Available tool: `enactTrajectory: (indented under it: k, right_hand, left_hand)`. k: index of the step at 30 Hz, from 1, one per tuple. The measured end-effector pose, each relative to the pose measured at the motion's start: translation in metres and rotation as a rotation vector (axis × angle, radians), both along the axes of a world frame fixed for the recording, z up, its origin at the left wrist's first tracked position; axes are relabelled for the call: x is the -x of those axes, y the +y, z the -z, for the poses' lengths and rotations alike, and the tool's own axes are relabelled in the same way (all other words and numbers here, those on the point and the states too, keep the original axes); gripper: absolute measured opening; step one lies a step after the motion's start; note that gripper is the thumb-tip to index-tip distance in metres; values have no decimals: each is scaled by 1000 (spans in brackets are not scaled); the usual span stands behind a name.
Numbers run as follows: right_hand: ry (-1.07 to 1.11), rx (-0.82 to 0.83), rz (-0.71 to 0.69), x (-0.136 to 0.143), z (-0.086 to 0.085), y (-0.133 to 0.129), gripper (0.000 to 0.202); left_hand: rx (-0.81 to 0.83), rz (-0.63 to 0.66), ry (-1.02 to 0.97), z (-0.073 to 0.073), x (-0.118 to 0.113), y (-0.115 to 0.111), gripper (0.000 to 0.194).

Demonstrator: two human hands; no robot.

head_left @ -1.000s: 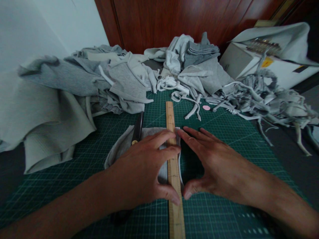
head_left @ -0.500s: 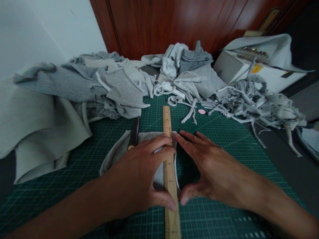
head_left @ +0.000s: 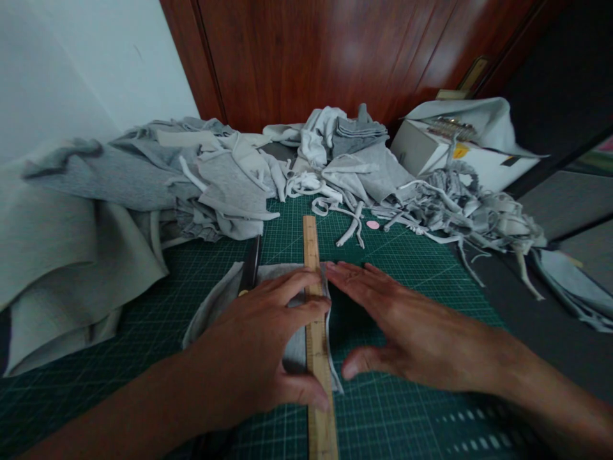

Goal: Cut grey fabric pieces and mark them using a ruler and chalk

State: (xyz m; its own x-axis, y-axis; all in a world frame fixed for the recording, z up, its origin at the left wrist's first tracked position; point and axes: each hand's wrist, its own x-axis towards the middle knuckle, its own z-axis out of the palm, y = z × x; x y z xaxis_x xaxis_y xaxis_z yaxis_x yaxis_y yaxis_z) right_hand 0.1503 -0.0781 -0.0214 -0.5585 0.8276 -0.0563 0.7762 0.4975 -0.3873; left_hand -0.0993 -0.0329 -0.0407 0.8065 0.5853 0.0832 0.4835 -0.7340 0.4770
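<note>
A wooden ruler lies lengthwise over a piece of grey fabric on the green cutting mat. My left hand is spread, with its fingertips and thumb resting on the ruler. To the right, my right hand is open; its fingertips are at the fabric's upper right edge and its thumb is apart from the cloth. Dark scissors lie on the fabric left of the ruler, their handles mostly hidden under my left hand.
Grey fabric is heaped at the back left, and folded cloth at the back middle. Tangled strips spread on the right before a white box. A pink disc lies on the mat.
My right thumb has moved away from the fabric's edge, whose lower right corner now shows. The view has shifted slightly. My left hand remains on the ruler.
</note>
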Motion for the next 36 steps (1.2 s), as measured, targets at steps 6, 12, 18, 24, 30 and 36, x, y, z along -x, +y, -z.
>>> enactTrajectory:
  k: [6,12,18,24,30,36]
  right_hand:
    - [-64,-329,295,-54,-10,58,37]
    - [-192,-288,341,-78,-1,106,24]
    - [-230,-259,387,-78,9,118,19]
    - [-226,-204,442,-82,7,122,12]
    - [-190,-144,462,-89,4,121,9]
    - [-89,-222,498,-68,-3,104,11]
  left_hand:
    - [25,62,-3,-3,3,5,80]
    - [-8,70,-1,2,4,6,83]
    - [1,58,-35,3,6,6,81]
    - [27,70,-31,0,5,6,80]
    - [40,64,-54,0,5,5,78]
    - [35,64,-40,1,5,4,81]
